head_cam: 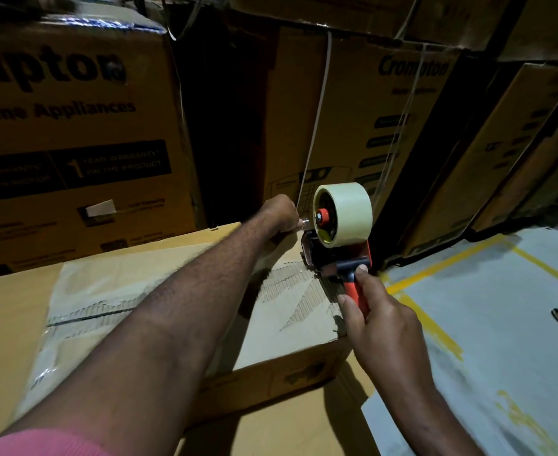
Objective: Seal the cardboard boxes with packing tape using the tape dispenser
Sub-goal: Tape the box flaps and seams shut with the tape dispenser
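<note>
Stacked cartons behind | right hand grips light, stiff tape dispenser by handle | left hand curled, hold unclear

The cardboard box is matt brown card, its top skin torn in one patch down to rough corrugated ribs, with a wrinkled, glossy clear film over the left part. The tape dispenser has a smooth orange plastic handle and a dark frame, and its tape roll is pale and shiny. The floor is smooth grey with scuffed yellow paint lines.
</note>
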`<control>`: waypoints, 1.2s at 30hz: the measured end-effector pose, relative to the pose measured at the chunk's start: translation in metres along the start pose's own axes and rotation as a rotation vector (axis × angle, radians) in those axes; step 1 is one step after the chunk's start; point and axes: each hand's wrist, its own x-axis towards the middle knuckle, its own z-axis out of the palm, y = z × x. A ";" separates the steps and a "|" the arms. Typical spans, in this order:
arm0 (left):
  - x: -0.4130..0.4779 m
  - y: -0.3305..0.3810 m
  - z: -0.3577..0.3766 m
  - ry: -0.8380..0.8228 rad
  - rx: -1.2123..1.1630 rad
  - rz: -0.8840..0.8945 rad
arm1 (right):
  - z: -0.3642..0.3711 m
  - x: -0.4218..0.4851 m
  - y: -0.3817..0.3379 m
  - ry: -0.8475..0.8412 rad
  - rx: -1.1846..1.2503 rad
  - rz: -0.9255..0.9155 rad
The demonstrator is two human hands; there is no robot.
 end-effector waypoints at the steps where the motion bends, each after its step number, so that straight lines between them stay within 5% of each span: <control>1: 0.002 -0.002 0.004 -0.004 -0.003 -0.011 | 0.001 0.000 0.000 -0.010 -0.008 0.007; 7: 0.004 -0.007 0.015 -0.013 -0.013 -0.057 | 0.004 0.005 0.004 -0.046 -0.011 0.071; 12: -0.002 -0.006 0.022 0.036 0.223 -0.026 | 0.003 0.007 0.005 -0.077 -0.020 0.088; 17: -0.009 -0.012 0.022 0.337 0.307 0.270 | 0.001 0.007 0.007 -0.106 -0.024 0.100; 22: -0.017 -0.017 0.023 -0.065 0.311 0.269 | 0.001 0.009 0.007 -0.131 -0.030 0.114; 30: 0.013 -0.006 0.046 -0.190 0.546 0.207 | -0.018 0.027 0.014 -0.212 0.010 0.217; 36: 0.005 -0.002 0.053 -0.098 0.543 0.159 | -0.048 0.013 0.027 -0.262 -0.024 0.275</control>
